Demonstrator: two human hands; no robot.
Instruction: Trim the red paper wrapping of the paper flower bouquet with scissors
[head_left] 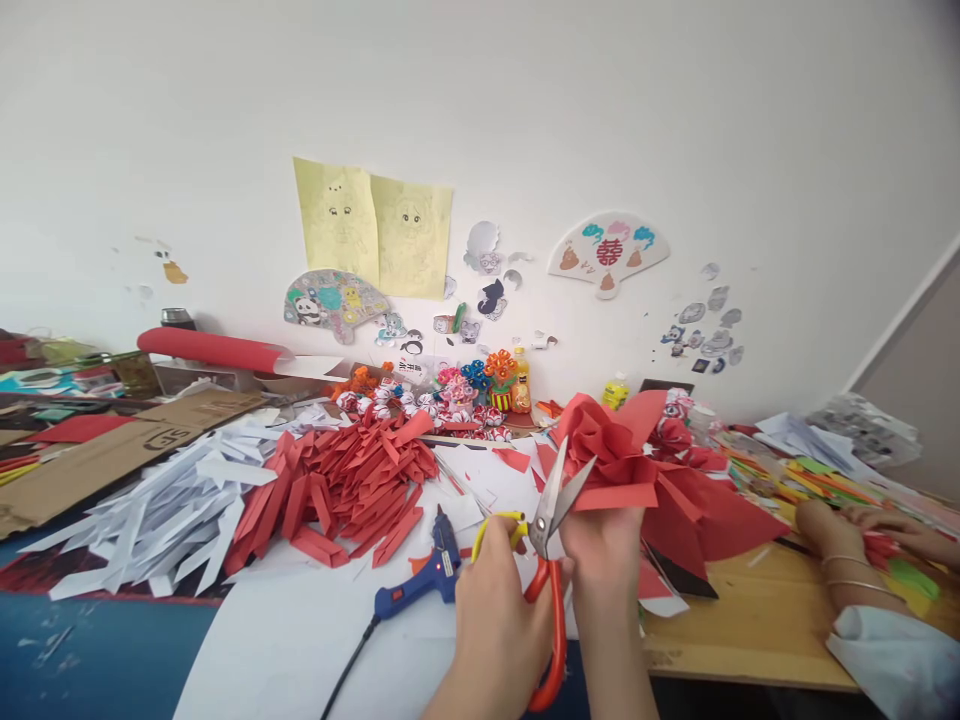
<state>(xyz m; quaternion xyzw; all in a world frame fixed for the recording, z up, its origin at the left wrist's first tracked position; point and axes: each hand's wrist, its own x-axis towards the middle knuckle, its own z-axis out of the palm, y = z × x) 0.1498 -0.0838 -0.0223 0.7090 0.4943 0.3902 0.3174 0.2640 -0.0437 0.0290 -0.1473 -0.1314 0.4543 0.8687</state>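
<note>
My left hand [501, 610] is closed around scissors [556, 500] with orange and yellow handles. Their blades are apart and point up, close to the lower front of a red paper flower [606, 448]. My right hand [604, 555] supports this flower from below, its fingers largely hidden under the paper. The bloom has layered, curled petals in the middle and wider flat ones outside. Just left of my left hand, a blue glue gun [420, 578] lies on white paper [300, 630], its cord running toward the bottom edge.
Folded red paper strips [352, 480] and white paper strips [172, 510] are heaped left. Behind stand small craft flowers [480, 380] and an orange bottle [520, 380]. Larger red paper [705, 510] lies right. Another person's hands [840, 540] work at the far right.
</note>
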